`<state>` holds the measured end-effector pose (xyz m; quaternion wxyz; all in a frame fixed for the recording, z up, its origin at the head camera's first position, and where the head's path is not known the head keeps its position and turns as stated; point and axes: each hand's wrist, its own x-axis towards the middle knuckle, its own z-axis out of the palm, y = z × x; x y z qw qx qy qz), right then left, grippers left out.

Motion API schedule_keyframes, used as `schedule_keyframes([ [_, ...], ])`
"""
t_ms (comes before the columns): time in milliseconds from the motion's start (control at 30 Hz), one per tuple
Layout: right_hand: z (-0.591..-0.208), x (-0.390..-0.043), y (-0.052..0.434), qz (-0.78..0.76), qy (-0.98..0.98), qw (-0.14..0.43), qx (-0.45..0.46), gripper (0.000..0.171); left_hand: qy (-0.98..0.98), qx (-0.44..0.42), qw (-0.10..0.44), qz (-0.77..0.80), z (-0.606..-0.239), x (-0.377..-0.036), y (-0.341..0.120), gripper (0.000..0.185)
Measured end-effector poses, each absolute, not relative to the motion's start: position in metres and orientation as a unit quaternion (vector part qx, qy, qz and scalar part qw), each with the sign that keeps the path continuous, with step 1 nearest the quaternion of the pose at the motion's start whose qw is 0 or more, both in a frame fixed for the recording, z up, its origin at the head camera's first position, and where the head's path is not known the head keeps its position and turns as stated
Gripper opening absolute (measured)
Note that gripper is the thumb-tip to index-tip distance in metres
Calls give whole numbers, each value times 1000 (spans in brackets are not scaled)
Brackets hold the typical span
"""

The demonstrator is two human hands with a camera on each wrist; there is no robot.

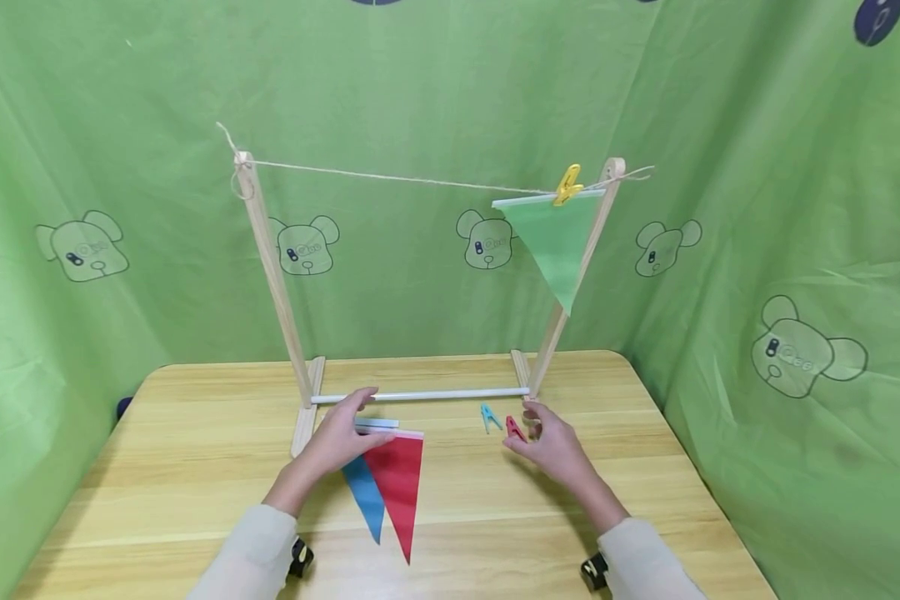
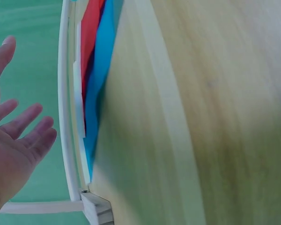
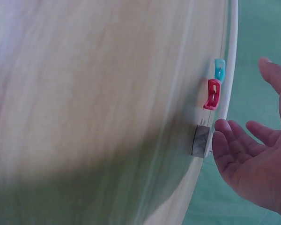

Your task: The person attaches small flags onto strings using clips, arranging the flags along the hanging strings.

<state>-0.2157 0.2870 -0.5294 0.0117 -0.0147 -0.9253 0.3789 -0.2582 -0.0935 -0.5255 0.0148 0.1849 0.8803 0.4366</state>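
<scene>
My left hand (image 1: 339,439) hovers over the top edges of a red triangular flag (image 1: 401,475) and a blue triangular flag (image 1: 366,493), which overlap on the table. Its fingers are spread and relaxed, and the left wrist view shows nothing in its palm. On the right, my right hand (image 1: 557,450) is held loosely beside a red clip (image 1: 515,428), with bent, parted fingers and no object in them. A light-blue clip (image 1: 489,417) lies just left of the red one. Above, a yellow clip (image 1: 567,187) pins a green triangular flag (image 1: 558,237) to the string (image 1: 390,176).
The string runs between two wooden posts (image 1: 276,275), tied at both tops. A white rod (image 1: 450,393) joins their wooden feet low across the back of the table (image 1: 480,533). Green curtains (image 1: 420,83) with bear outlines surround the table's back and sides.
</scene>
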Motion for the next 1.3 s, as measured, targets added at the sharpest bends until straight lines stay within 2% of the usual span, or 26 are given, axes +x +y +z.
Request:
schedule_keyframes([
  [467,-534,-217,277,287,-957,29,-14,75,898,164,26,407,-541,-263,-98,68],
  [767,-536,-226,277,237,-971,30,-21,68,905,161,11,395,-548,-267,-97,64],
  [1067,-537,-227,275,215,-976,3,-33,60,914,169,-5,369,-551,-267,-98,54],
  [1300,-539,-228,274,196,-980,17,-28,57,916,174,-9,360,-555,-270,-99,45],
])
